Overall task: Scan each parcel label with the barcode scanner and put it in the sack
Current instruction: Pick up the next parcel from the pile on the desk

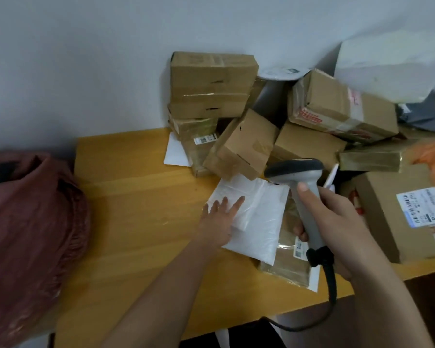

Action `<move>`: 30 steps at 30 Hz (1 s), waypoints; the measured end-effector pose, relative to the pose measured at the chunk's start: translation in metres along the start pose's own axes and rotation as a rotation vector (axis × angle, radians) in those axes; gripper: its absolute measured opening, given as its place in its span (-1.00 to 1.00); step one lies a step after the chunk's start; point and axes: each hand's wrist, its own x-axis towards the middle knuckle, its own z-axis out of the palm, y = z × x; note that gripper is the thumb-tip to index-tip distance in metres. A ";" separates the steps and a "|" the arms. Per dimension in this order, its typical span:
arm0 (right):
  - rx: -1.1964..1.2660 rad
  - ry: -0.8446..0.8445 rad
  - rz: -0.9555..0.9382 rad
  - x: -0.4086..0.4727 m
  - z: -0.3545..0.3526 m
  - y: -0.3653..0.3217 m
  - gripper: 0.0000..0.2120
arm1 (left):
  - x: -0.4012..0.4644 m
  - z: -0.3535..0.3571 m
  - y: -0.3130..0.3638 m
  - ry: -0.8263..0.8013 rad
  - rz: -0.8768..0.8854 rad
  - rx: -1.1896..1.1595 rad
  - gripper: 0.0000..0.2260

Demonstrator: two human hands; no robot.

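Observation:
A white plastic mailer parcel (258,217) lies flat near the middle of the wooden table (141,197). My left hand (217,222) rests on its left part with fingers spread and straight. My right hand (337,222) grips the handle of a grey barcode scanner (301,187), whose dark head points left over the mailer's far edge. Its black cable hangs off the table's front edge. The reddish-brown sack (28,242) bulges at the left, beside the table.
Several cardboard boxes (211,79) are piled against the wall behind the mailer. A large box with a label (407,212) stands at the right. A flat brown taped parcel (286,257) lies under the mailer. A white bag (392,64) leans at the top right.

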 end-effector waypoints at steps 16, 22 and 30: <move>0.030 -0.126 -0.061 0.017 0.006 -0.008 -0.61 | -0.014 0.024 -0.027 0.103 -0.161 0.100 -0.40; 0.043 -0.206 -0.070 0.005 0.031 -0.011 -0.50 | -0.060 0.013 -0.060 0.385 -0.435 -1.113 -0.73; 0.010 -0.290 -0.015 -0.010 0.073 -0.008 -0.64 | -0.105 0.044 -0.099 0.527 -1.091 -1.615 -0.70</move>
